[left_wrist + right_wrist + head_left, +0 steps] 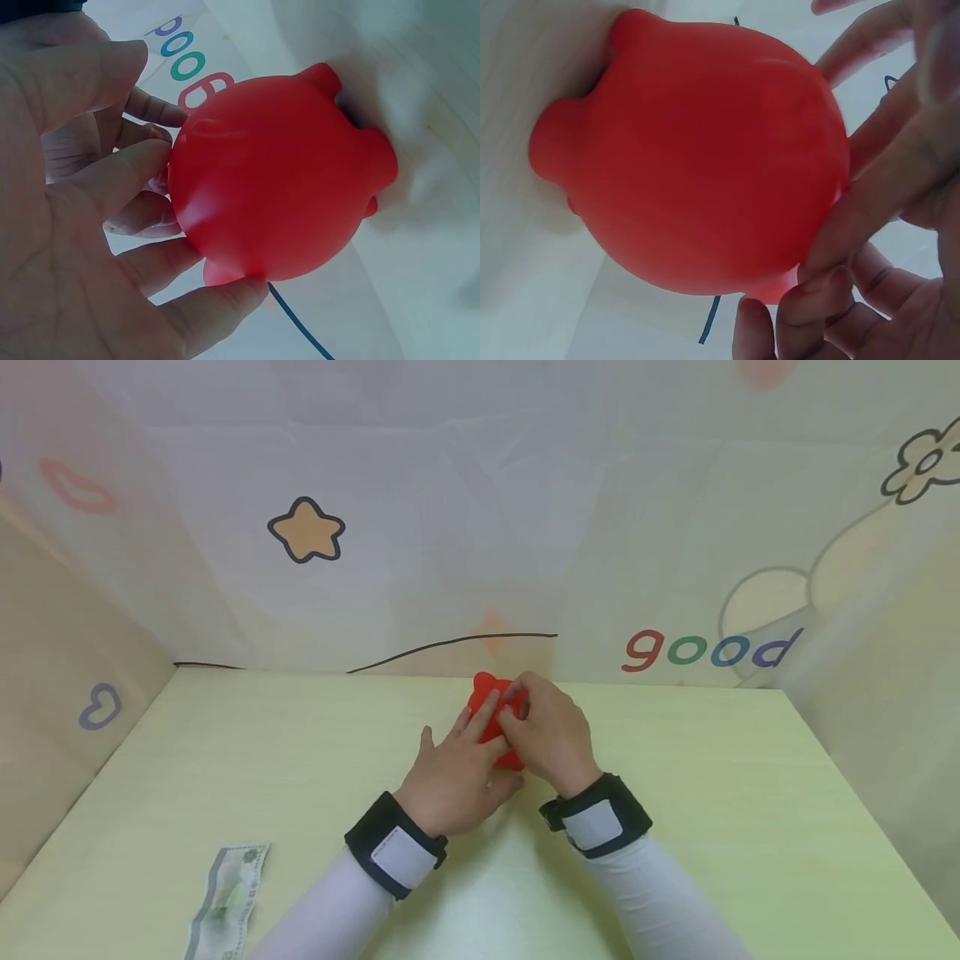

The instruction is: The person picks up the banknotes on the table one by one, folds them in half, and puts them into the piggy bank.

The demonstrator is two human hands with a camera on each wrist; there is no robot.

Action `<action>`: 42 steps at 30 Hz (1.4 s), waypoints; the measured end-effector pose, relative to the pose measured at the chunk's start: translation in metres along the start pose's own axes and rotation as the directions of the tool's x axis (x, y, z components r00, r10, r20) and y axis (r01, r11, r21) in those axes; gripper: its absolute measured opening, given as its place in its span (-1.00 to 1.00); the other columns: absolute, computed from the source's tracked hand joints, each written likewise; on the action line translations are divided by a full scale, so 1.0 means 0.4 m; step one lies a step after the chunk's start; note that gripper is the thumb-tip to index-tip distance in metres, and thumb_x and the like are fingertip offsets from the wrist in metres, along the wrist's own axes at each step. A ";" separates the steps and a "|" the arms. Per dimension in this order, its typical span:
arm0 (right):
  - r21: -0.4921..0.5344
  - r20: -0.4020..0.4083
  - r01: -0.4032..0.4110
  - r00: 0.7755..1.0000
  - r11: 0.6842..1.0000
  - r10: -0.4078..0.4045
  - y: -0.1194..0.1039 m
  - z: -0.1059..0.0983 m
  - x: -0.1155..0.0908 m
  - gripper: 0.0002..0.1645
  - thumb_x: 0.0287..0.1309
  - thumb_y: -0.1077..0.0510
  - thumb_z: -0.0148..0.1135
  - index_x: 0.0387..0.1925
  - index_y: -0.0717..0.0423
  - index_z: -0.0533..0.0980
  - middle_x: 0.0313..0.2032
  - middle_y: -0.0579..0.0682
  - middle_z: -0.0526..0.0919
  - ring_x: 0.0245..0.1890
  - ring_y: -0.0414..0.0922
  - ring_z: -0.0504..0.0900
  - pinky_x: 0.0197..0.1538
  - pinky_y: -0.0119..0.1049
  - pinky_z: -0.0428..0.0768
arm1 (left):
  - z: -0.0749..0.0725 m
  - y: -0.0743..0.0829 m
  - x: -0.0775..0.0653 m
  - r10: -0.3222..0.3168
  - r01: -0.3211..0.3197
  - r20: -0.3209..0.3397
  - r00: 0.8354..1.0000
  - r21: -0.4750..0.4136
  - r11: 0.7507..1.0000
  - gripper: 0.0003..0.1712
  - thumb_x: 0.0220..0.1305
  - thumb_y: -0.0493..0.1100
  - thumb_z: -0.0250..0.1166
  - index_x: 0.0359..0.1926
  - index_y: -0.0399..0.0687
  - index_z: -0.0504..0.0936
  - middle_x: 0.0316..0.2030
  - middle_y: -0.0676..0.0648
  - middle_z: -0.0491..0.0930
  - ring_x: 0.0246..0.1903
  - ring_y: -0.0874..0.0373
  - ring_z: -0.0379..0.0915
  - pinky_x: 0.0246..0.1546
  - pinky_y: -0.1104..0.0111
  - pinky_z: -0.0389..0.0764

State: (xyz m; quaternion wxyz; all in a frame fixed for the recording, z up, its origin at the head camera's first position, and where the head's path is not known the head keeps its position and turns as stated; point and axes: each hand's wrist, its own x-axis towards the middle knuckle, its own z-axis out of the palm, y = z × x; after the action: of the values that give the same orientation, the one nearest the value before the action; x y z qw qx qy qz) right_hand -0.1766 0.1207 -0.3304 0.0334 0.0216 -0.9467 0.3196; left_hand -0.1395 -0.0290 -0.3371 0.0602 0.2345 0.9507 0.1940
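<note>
A round red piggy bank [481,692] with stubby feet stands on the table near the back edge. My left hand [456,777] lies against its top and near side, fingers spread and fairly straight; the left wrist view shows the fingertips touching the red shell [270,180]. On top, my right hand [551,731] has curled fingers, with thumb and forefinger close together beside the left fingers. The right wrist view shows both hands' fingers crowded at one side of the shell [705,165]. Whether anything thin is between the right fingertips is hidden.
A green-and-white banknote [228,897] lies slightly wavy at the front left of the pale table [712,827]. Behind the table stands a light backdrop [480,527] printed with a star and the word "good". Side panels flank the table.
</note>
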 end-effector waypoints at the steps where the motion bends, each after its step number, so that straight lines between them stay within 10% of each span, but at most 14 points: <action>1: 0.001 -0.001 0.007 1.000 1.000 -0.007 -0.003 -0.001 -0.001 -0.70 0.22 0.09 0.33 -0.04 0.09 0.57 -0.44 0.03 0.60 -0.51 -0.05 0.52 -0.51 -0.30 0.49 | -0.001 -0.001 -0.001 -0.003 0.003 0.003 1.000 -0.005 1.000 -0.40 0.43 0.17 0.26 0.42 0.19 0.52 0.67 -0.08 -0.08 0.60 -0.28 0.00 0.29 -0.58 0.13; 15: 0.109 0.032 0.062 0.997 0.992 -0.066 -0.047 0.001 -0.033 -0.75 0.31 0.05 0.31 -0.05 0.06 0.57 -0.48 0.00 0.59 -0.55 -0.07 0.52 -0.51 -0.29 0.48 | -0.043 0.004 -0.040 -0.036 0.035 -0.006 0.999 -0.109 0.993 -0.43 0.44 0.23 0.21 0.42 0.38 0.51 0.60 -0.01 0.16 0.47 -0.19 0.28 0.27 -0.57 0.16; 22: 0.161 0.071 0.108 0.990 0.981 -0.121 -0.061 0.010 -0.061 -0.85 0.34 0.10 0.27 -0.12 0.04 0.59 -0.57 -0.05 0.55 -0.64 -0.10 0.47 -0.52 -0.28 0.46 | -0.059 0.013 -0.071 -0.011 0.011 -0.023 1.000 -0.006 1.000 -0.58 0.43 0.17 0.20 -0.21 -0.06 0.74 0.22 -0.11 0.58 -0.22 -0.03 0.56 -0.14 -0.04 0.58; 29: 0.199 0.164 0.119 0.975 0.973 -0.152 -0.080 0.036 -0.081 -0.84 0.40 0.08 0.20 -0.07 0.01 0.59 -0.58 -0.07 0.56 -0.62 -0.12 0.50 -0.49 -0.28 0.51 | -0.067 -0.003 -0.113 0.039 -0.039 -0.046 0.998 -0.005 0.999 -0.61 0.40 0.09 0.31 -0.10 -0.15 0.77 -0.24 -0.13 0.65 -0.43 0.08 0.45 -0.49 0.28 0.45; 42: 0.348 0.499 0.049 0.836 0.936 -0.229 -0.134 0.135 -0.153 -0.80 0.49 -0.01 0.14 -0.04 -0.02 0.56 -0.40 -0.10 0.65 -0.48 -0.14 0.57 -0.39 -0.33 0.52 | -0.047 -0.101 -0.270 -0.124 0.124 0.004 0.992 -0.082 0.989 -0.75 0.32 0.07 0.42 -0.10 0.07 0.80 -0.28 0.12 0.69 -0.31 0.25 0.48 -0.31 0.35 0.51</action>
State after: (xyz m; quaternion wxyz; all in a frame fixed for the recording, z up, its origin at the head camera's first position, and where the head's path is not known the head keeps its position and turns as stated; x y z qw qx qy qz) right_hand -0.1148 0.0465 -0.3458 -0.2107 0.1839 -0.8495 0.4473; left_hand -0.0653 -0.1190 -0.3335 0.0811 0.1720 0.9547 0.2289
